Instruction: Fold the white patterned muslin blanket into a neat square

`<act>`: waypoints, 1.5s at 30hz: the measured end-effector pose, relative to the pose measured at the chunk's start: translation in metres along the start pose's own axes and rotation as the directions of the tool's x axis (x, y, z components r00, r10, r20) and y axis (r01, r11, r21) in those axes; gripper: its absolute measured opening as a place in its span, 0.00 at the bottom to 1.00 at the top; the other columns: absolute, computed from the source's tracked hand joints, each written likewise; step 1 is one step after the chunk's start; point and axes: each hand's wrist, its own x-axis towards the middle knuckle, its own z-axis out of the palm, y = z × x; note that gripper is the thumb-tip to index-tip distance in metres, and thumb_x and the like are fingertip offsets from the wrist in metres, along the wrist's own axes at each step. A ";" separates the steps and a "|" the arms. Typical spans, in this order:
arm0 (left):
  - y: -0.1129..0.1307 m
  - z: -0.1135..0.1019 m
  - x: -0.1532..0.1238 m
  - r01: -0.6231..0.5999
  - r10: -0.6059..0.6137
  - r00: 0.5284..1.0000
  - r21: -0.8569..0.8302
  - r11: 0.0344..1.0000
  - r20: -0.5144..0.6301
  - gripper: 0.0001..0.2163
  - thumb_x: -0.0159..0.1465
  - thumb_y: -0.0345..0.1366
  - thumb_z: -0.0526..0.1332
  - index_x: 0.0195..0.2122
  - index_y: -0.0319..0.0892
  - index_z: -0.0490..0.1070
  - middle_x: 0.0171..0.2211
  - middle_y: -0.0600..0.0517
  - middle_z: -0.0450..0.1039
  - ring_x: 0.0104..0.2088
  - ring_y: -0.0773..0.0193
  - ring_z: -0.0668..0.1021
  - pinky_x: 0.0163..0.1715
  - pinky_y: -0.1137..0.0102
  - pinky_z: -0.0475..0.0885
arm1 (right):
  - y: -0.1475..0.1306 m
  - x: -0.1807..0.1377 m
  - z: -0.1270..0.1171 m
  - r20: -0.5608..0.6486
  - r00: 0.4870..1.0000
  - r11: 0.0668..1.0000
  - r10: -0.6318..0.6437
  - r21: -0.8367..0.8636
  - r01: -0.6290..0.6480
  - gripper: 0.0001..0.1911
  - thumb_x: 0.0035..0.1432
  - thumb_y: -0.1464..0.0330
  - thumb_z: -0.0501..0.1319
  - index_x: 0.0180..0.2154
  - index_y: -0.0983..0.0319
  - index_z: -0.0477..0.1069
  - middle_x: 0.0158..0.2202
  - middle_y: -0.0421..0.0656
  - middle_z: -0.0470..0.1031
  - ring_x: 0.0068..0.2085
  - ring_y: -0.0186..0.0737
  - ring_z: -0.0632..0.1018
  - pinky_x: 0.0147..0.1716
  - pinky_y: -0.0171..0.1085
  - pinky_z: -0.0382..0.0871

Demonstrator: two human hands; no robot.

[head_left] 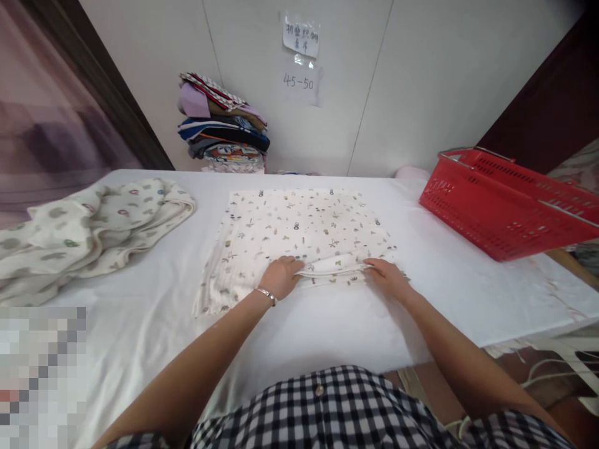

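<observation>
A white cloth with small printed motifs point(309, 221) lies spread in layers on the white-covered table. Along its near side, a folded edge is lifted slightly between my two hands. My left hand point(281, 276), with a bracelet at the wrist, pinches this edge near the middle of the cloth. Toward the cloth's near right corner, my right hand point(387, 278) grips the same edge, thumb and fingers closed on it. Part of the near left side of the cloth lies flat beyond my left hand. The fingertips of both hands are partly hidden by the fabric.
A crumpled cream blanket point(107, 227) lies at the left of the table point(309, 337). Stacked folded fabrics point(224, 128) stand at the back against the wall. On the right sits a red plastic basket point(505, 206). Paper notes point(301, 37) hang on the wall.
</observation>
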 end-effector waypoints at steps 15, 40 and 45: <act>0.014 0.034 -0.004 -0.268 0.306 0.933 0.204 0.942 -0.188 0.08 0.63 0.26 0.50 0.32 0.39 0.68 0.34 0.49 0.68 0.36 0.61 0.67 0.38 0.65 0.63 | -0.045 0.021 -0.010 0.186 0.970 0.982 -0.156 0.136 0.132 0.15 0.58 0.62 0.51 0.43 0.56 0.71 0.46 0.44 0.72 0.45 0.44 0.73 0.39 0.39 0.70; 0.022 0.053 -0.015 -0.193 0.193 0.908 0.039 0.980 -0.371 0.06 0.59 0.31 0.59 0.26 0.41 0.64 0.27 0.53 0.66 0.30 0.64 0.65 0.33 0.66 0.58 | -0.090 0.212 0.082 0.470 0.847 0.917 -0.247 -0.170 0.362 0.33 0.60 0.47 0.37 0.63 0.52 0.46 0.66 0.38 0.36 0.65 0.45 0.40 0.60 0.51 0.28; 0.016 0.070 -0.010 -0.239 0.246 0.863 0.074 0.968 -0.442 0.09 0.57 0.38 0.62 0.25 0.41 0.63 0.25 0.54 0.65 0.28 0.64 0.65 0.28 0.67 0.56 | -0.098 0.224 0.090 0.441 0.839 0.896 -0.319 -0.148 0.418 0.34 0.59 0.46 0.35 0.63 0.51 0.42 0.66 0.36 0.31 0.65 0.43 0.36 0.60 0.51 0.27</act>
